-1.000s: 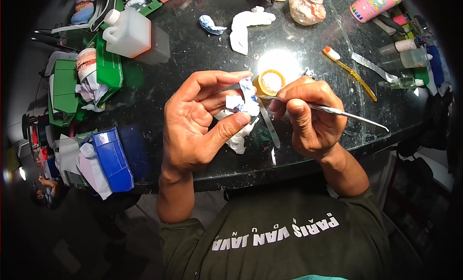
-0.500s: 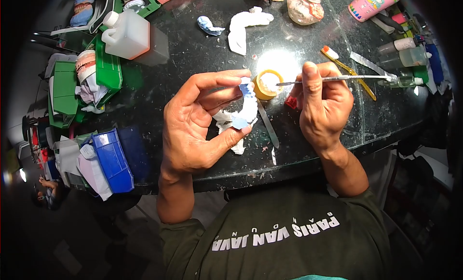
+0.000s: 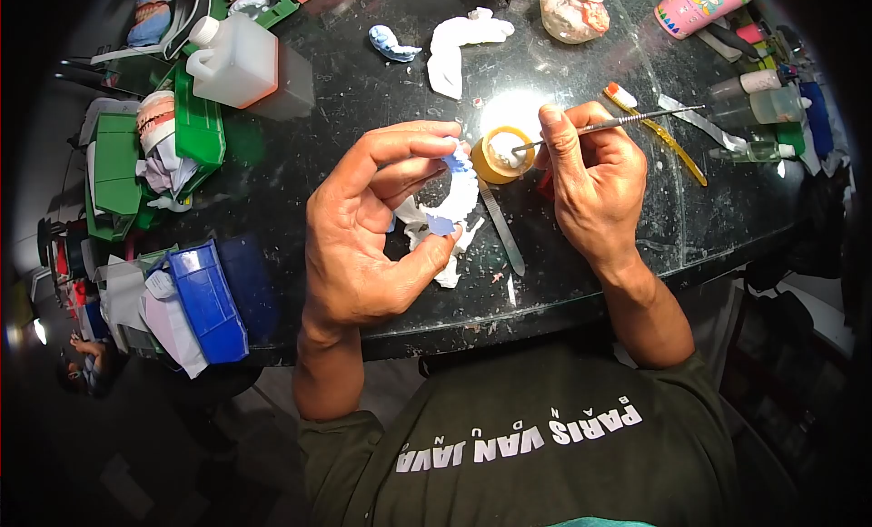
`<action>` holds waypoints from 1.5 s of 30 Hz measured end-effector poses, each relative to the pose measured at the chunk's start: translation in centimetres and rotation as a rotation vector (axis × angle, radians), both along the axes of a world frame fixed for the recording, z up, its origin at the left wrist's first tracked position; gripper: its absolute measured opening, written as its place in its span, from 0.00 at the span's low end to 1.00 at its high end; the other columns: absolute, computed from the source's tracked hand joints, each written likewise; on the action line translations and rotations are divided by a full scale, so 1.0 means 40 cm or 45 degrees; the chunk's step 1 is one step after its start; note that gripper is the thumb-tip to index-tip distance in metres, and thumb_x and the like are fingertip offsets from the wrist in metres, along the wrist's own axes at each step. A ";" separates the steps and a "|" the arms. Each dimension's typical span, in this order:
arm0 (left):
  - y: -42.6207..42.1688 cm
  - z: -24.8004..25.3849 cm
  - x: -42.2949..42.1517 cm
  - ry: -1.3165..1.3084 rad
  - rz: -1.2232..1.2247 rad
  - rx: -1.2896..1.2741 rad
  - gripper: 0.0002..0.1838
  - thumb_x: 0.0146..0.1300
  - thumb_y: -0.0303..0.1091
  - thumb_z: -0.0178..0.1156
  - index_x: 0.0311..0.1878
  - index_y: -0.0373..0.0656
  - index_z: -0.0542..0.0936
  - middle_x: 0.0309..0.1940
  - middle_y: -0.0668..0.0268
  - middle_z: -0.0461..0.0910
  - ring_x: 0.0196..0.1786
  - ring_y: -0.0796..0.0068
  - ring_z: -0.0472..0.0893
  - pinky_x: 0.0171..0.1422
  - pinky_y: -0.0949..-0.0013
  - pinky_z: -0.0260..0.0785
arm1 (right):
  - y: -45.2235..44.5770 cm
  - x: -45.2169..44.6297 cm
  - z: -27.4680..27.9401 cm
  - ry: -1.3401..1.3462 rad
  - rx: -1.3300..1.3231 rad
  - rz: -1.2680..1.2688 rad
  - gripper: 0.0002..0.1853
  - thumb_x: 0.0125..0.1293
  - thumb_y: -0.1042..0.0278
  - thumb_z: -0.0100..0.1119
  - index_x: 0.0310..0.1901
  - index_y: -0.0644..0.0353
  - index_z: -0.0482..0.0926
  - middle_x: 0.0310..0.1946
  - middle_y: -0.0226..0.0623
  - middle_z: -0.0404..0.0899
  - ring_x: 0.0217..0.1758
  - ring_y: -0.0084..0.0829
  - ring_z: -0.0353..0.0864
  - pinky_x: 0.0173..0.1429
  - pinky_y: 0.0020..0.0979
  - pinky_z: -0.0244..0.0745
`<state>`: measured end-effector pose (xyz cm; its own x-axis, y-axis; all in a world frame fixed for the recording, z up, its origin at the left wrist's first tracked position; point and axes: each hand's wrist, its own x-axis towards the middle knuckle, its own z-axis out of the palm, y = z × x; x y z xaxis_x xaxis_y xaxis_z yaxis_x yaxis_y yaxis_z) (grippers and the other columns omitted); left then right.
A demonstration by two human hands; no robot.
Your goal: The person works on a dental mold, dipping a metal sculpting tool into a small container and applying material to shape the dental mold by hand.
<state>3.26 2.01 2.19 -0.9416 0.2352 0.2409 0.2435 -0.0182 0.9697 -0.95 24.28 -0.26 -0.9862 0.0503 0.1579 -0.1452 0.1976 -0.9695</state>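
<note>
Between its thumb and fingers, my left hand (image 3: 368,223) holds a curved white and blue dental piece (image 3: 457,189). My right hand (image 3: 595,177) pinches a thin metal tool (image 3: 610,123). The tool's tip is in the white paste (image 3: 506,150) inside a small yellow cup (image 3: 497,174). A flat metal blade (image 3: 501,229) lies on the table just below the cup. Crumpled white material (image 3: 447,271) is partly hidden behind my left hand. Something small and red shows beside the fingers of my right hand.
On the black table (image 3: 427,320) stand a white jug (image 3: 238,62), green bins (image 3: 202,128) and a blue bin (image 3: 209,300) at the left. A toothbrush (image 3: 668,146) lies at the right. White and blue pieces lie behind the cup. A person (image 3: 86,359) is at the far left.
The tool first touched the dental piece, then moved right to the cup, where its tip is in the paste. My left hand has turned the piece so its curve shows.
</note>
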 end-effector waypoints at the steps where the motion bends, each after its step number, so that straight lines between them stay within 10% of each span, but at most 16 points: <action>1: 0.000 0.000 0.000 -0.004 0.002 0.002 0.34 0.53 0.08 0.66 0.66 0.29 0.73 0.71 0.41 0.74 0.73 0.49 0.81 0.80 0.54 0.73 | 0.000 0.000 0.000 0.004 0.000 0.004 0.15 0.79 0.63 0.70 0.35 0.64 0.85 0.21 0.28 0.83 0.26 0.14 0.79 0.28 0.24 0.70; 20: -0.003 -0.006 -0.005 0.110 0.003 0.001 0.34 0.51 0.08 0.68 0.64 0.32 0.75 0.69 0.44 0.75 0.72 0.47 0.81 0.78 0.52 0.74 | -0.002 0.037 0.015 0.225 -0.475 0.157 0.11 0.83 0.67 0.62 0.40 0.63 0.81 0.25 0.33 0.85 0.20 0.14 0.73 0.25 0.20 0.65; 45: -0.008 -0.011 -0.009 0.167 0.000 -0.008 0.35 0.51 0.12 0.71 0.65 0.33 0.75 0.68 0.44 0.74 0.71 0.47 0.82 0.76 0.52 0.75 | 0.012 0.030 0.007 0.668 -0.059 0.482 0.06 0.73 0.76 0.70 0.42 0.70 0.82 0.31 0.43 0.87 0.31 0.33 0.88 0.35 0.31 0.81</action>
